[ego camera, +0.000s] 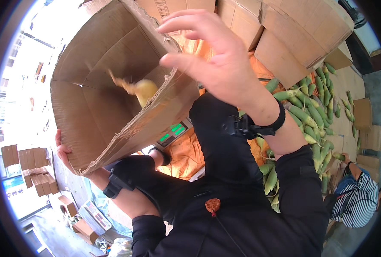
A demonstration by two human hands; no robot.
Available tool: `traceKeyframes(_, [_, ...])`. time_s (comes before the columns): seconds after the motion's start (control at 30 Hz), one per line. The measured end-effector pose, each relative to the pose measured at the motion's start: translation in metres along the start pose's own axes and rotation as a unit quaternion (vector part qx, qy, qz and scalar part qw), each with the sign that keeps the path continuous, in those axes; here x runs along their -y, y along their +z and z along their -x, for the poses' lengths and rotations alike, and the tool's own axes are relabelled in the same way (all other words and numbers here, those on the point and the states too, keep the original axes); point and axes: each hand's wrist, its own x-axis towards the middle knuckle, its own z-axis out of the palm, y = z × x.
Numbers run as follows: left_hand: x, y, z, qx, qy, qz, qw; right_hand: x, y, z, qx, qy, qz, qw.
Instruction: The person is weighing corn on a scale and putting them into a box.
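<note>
A large, tilted, open cardboard box [78,112] has its mouth turned up towards me. My left hand [65,155] grips its lower left corner. Inside the box is a pale yellow-green radish [145,91] with a thin root tail, blurred by motion. Over the box's right rim, my right hand [221,59] is spread with thumb and fingers apart and nothing in them. Whether its thumb touches the cardboard I cannot tell. Partly hidden below the box is a digital scale [185,123] with green lit displays.
Green radishes [309,112] lie heaped on the right. Cardboard boxes [302,29] stand at the top right. Orange sheeting [185,154] covers the ground near my legs. A person in a striped top [355,202] bends at the far right. Another scale [94,217] stands lower left.
</note>
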Motion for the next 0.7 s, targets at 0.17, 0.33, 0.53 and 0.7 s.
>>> traceKeyframes(0.17, [0.001,0.016,0.006,-0.036,0.003,-0.029,0.999,-0.067,-0.036,0.062,-0.096,0.303,-0.026,0.948])
traceKeyframes(0.33, [-0.002,0.004,-0.002,-0.028,0.027,-0.104,0.994,-0.171,-0.062,0.210,0.052,0.365,0.254,0.894])
traceKeyframes(0.53, [0.004,0.000,-0.001,-0.041,0.063,-0.202,0.977,-0.167,-0.043,0.325,0.312,0.415,0.402,0.754])
traceKeyframes(0.7, [0.001,0.031,0.011,-0.102,0.035,-0.206,0.973,-0.157,-0.015,0.371,0.435,0.348,0.405,0.724])
